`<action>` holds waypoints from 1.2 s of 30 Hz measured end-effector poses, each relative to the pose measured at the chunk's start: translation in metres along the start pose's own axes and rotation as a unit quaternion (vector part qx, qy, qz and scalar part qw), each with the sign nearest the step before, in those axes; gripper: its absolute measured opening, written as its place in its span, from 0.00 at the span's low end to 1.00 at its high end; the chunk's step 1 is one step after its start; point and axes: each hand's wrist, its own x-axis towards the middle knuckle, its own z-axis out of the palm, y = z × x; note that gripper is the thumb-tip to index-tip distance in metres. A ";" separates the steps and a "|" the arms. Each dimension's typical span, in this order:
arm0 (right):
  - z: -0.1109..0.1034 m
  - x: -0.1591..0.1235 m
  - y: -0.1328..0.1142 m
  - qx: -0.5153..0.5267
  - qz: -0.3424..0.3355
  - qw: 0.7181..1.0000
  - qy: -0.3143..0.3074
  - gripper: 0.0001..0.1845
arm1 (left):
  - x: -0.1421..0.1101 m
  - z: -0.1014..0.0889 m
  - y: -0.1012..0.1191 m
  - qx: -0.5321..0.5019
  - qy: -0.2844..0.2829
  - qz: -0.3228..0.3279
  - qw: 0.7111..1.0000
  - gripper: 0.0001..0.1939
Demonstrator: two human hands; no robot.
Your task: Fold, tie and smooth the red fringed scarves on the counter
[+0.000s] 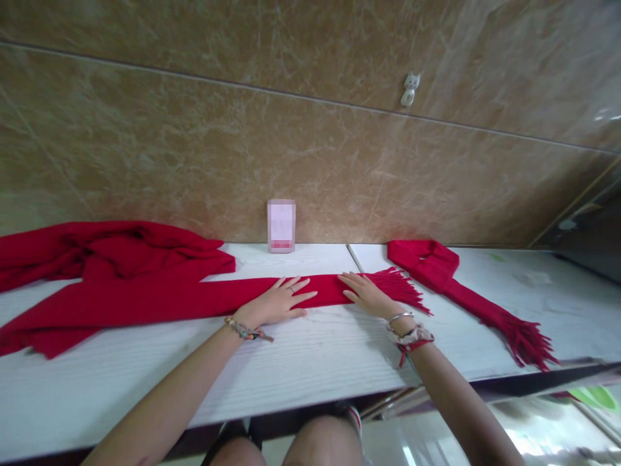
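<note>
So both hands are laid flat here: the left grip (pixel 277 303) has its fingers spread over the red scarf (pixel 213 299), and the right grip (pixel 369 295) rests on the same strip just short of the fringe (pixel 398 285). Neither is curled round anything, so we're pressing, not pinching. How hard, we can't tell, but if one palm pushes more than the other we'd expect the strip to skew or bunch up between them.

Next out, the wrists. The beaded bracelet (pixel 242 330) on the left has a loose tail, and the right wears a silver bangle (pixel 400 317) and a fabric band (pixel 418 337), so any of those could snag the cloth if we drag an arm across.

Leftwards the strip widens into looser cloth with a crumpled red pile (pixel 145 252) behind it. Can't tell if it's all one piece, so a tug might pull the lot askew. On our right, a second red strip (pixel 436 275) lies bent over, its tassels near the front edge of the bench (pixel 145 388), and a stray elbow could sweep it off. At the back a pale rectangle (pixel 281 223) stands by the wall (pixel 194 149), and flicked cloth might topple it
</note>
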 end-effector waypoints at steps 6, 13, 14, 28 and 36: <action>0.005 0.000 0.006 -0.014 -0.013 0.999 -0.034 0.24 | -0.004 0.001 -0.006 -0.003 0.011 0.003 1.000 0.27; 0.003 0.001 0.003 -0.036 -0.008 0.998 -0.056 0.24 | -0.054 0.004 -0.041 0.025 0.029 -0.027 0.999 0.27; 0.003 0.001 0.004 -0.040 -0.010 0.998 -0.056 0.24 | -0.066 0.005 -0.049 0.033 0.033 -0.038 0.998 0.27; -0.009 0.084 -0.126 0.020 -0.249 0.963 -0.096 0.24 | -0.135 0.017 -0.080 0.080 0.077 -0.112 0.988 0.25; 0.035 0.109 -0.193 0.059 -0.360 0.927 -0.086 0.24 | -0.199 -0.010 -0.115 0.134 0.036 -0.181 0.974 0.23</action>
